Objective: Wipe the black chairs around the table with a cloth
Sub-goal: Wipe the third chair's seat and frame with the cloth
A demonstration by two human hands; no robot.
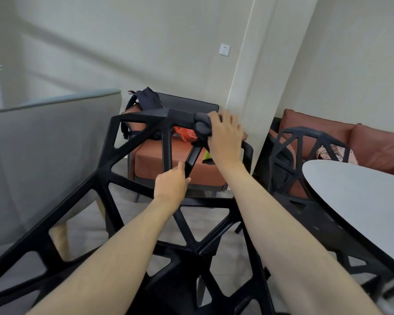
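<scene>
Nearest, my left hand (pixel 172 185) grips the black chair (pixel 105 185)'s strut; above it, my right hand (pixel 223 135) clasps the cloth (pixel 201 126) around its top rail.

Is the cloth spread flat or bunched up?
Bunched: the dark cloth sits wadded on the chair top rail under the right hand.

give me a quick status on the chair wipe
Right hand presses dark cloth on the near black chair top rail. Left hand grips a backrest strut. Second chair by table untouched. Nothing in the way.
</scene>
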